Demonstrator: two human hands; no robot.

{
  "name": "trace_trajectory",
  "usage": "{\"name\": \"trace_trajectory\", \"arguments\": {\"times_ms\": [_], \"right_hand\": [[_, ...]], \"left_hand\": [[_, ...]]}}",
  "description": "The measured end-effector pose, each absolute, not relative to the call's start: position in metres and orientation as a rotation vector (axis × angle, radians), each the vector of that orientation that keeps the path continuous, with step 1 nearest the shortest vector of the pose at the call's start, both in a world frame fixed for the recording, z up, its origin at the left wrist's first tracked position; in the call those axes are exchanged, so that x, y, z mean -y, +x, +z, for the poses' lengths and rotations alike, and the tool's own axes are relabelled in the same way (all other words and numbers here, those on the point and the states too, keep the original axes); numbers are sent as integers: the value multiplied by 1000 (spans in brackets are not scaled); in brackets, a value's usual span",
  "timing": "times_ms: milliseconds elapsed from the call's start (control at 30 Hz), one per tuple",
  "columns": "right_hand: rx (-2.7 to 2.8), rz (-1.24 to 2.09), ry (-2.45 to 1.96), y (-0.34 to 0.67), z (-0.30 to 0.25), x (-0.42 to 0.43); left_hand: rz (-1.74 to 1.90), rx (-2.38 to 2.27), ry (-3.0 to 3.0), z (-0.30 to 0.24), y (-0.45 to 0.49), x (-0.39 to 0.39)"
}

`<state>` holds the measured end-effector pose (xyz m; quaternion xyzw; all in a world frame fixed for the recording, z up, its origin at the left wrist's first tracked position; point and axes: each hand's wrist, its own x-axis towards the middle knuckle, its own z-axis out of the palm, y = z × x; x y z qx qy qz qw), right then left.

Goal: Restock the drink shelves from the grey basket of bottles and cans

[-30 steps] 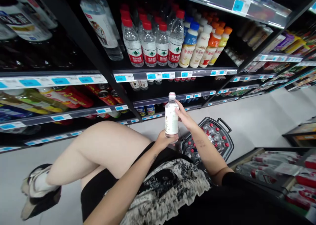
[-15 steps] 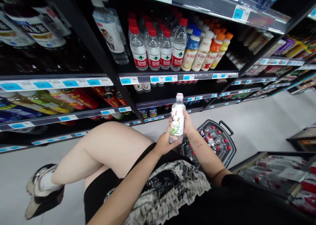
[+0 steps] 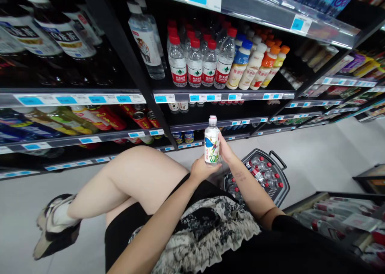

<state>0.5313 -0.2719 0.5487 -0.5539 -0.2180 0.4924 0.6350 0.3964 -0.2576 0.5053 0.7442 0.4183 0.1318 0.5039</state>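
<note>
Upright in front of my lap is a clear water bottle (image 3: 212, 144) with a pale pink cap and a white label printed with a blue and green plant picture. My left hand (image 3: 202, 168) cups its lower left side and base. From the right, my right hand (image 3: 225, 148) grips the bottle's side, its fingers partly hidden behind it. A dark grey shopping basket (image 3: 281, 194) stands on the floor beyond my right forearm, holding several red-capped bottles (image 3: 264, 166).
Ahead, a shelf (image 3: 222, 95) carries red-capped water bottles (image 3: 195, 67), milk drink bottles (image 3: 240, 67) and tall clear bottles (image 3: 147, 41). Dark bottles (image 3: 60, 29) stand at upper left, cans (image 3: 141, 119) lower down. A bin of bottles (image 3: 337, 214) is at right.
The bottle has turned in my hands, so another side of its label, with a blue shape and red characters, faces me. The view has shifted slightly, moving the shelves rightward.
</note>
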Motion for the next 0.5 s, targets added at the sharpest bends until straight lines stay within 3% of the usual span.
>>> {"name": "trace_trajectory", "arguments": {"times_ms": [133,300,500], "right_hand": [[399,1065,-1296,528,550,268],[341,1294,-1251,528,563,274],[392,1334,-1237,521,572,277]], "left_hand": [[293,-903,1742,504,395,255],[293,-408,1271,500,395,256],[341,-349,1203,502,395,259]]}}
